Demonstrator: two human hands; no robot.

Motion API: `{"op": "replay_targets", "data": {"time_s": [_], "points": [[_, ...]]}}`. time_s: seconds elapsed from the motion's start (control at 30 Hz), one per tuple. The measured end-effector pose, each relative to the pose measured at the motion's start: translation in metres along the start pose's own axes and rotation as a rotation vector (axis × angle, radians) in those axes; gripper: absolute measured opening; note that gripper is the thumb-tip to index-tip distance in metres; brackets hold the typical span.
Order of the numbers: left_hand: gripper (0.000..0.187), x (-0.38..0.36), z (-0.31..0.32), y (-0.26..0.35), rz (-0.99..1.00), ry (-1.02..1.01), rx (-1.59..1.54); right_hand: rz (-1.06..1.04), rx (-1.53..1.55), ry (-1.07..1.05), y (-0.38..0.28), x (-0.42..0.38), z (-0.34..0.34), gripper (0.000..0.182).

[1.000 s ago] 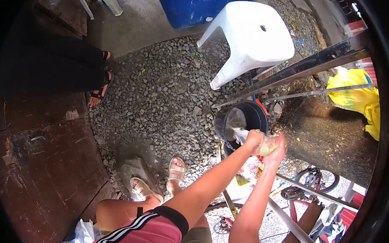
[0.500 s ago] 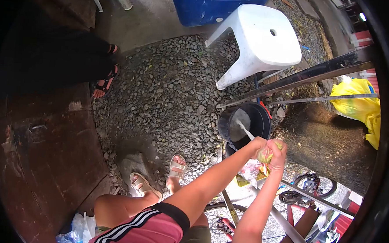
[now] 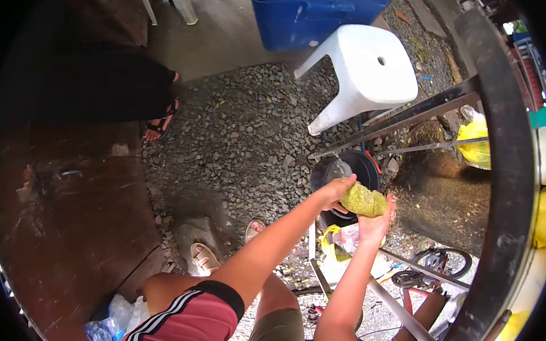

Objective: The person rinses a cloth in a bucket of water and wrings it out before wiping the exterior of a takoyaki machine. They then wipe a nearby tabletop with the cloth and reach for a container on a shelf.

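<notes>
A bumpy yellow-green sponge (image 3: 364, 201) is held between my two hands above the black bucket (image 3: 367, 169). My left hand (image 3: 336, 193) grips its left end, thumb on top and the other fingers partly hidden below. Under its right end, my right hand (image 3: 376, 224) is cupped, with fingertips up along the edge. Greyish water (image 3: 340, 168) shows inside the bucket, partly behind my left hand. Just below my hands is a yellow-rimmed plastic bag (image 3: 337, 242).
A white stool (image 3: 383, 68) stands on gravel (image 3: 244, 132) before a blue cooler box (image 3: 318, 18). Dark metal bars (image 3: 405, 119) cross at right, near a bicycle (image 3: 435, 265). Another person's sandaled foot (image 3: 161, 121) is at left, beside a brown wooden panel (image 3: 80, 203).
Both hands were clenched round the sponge, with a whitish stream running into the bucket. The stream has stopped, the grip has loosened, and the sponge now shows spread out between the hands.
</notes>
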State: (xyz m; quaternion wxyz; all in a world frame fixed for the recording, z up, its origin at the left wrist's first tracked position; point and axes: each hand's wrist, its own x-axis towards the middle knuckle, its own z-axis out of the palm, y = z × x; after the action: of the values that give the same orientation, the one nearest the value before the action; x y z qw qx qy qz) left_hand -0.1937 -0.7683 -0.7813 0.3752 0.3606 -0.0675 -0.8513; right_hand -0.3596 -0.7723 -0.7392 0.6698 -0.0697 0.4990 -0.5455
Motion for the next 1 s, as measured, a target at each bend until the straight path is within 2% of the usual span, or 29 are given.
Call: {"op": "replay_targets", "data": {"time_s": [0.1,0.17,0.2,0.27,0.37,0.5,0.57,0.6,0.7,0.77,0.8,0.83,0.87,0.9,0.93,0.97,1.0], "points": [[0.059,-0.063,-0.021,0.015,0.127,-0.020,0.004,0.135,-0.088,-0.257,0.015,-0.029,0.014,0.041],[0.058,-0.106,-0.034,0.018,0.214,0.019,-0.004,0.128,-0.259,-0.223,0.025,-0.051,0.033,0.032],[0.051,-0.125,-0.036,0.019,0.269,0.138,-0.049,0.117,-0.361,-0.210,0.033,-0.057,0.042,0.029],[0.047,-0.172,-0.045,0.027,0.343,0.245,0.087,0.085,-0.586,-0.121,0.043,-0.083,0.070,0.022],[0.043,-0.242,-0.065,0.038,0.443,0.372,0.236,-0.089,-1.013,-0.223,0.054,-0.130,0.114,0.025],[0.048,-0.352,-0.061,0.044,0.445,0.582,0.197,-0.256,-1.046,-0.523,0.054,-0.232,0.203,0.029],[0.052,-0.399,-0.044,0.049,0.444,0.677,0.090,-0.155,-0.943,-0.662,0.052,-0.298,0.250,0.033],[0.066,-0.417,-0.038,0.044,0.453,0.643,0.043,-0.152,-0.967,-0.731,0.052,-0.321,0.263,0.034],[0.077,-0.465,-0.010,0.040,0.359,0.580,-0.161,-0.166,-0.995,-0.865,0.050,-0.395,0.311,0.029],[0.084,-0.506,0.028,0.040,0.455,0.535,-0.368,-0.142,-1.016,-0.963,0.051,-0.443,0.333,0.028],[0.080,-0.484,0.007,0.034,0.724,-0.299,-0.416,0.006,-1.037,-1.055,0.048,-0.465,0.342,0.027],[0.075,-0.478,-0.003,0.026,0.905,-0.678,-0.451,0.144,-1.093,-1.146,0.045,-0.478,0.347,0.026],[0.070,-0.472,-0.012,0.017,1.000,-1.109,-0.475,0.112,-1.269,-1.191,0.048,-0.482,0.349,0.028],[0.059,-0.510,0.019,0.018,1.067,-0.691,-0.744,0.064,-1.444,-1.226,0.053,-0.485,0.348,0.030],[0.049,-0.549,0.050,0.020,1.077,-0.200,-0.900,-0.303,-1.495,-1.328,0.064,-0.485,0.342,0.038],[0.044,-0.524,0.014,-0.002,1.386,0.205,-0.323,-0.685,-1.495,-1.403,0.077,-0.485,0.338,0.047],[0.043,-0.515,0.009,-0.006,1.422,0.373,-0.361,-0.575,-1.435,-1.525,0.086,-0.492,0.338,0.056]]}}
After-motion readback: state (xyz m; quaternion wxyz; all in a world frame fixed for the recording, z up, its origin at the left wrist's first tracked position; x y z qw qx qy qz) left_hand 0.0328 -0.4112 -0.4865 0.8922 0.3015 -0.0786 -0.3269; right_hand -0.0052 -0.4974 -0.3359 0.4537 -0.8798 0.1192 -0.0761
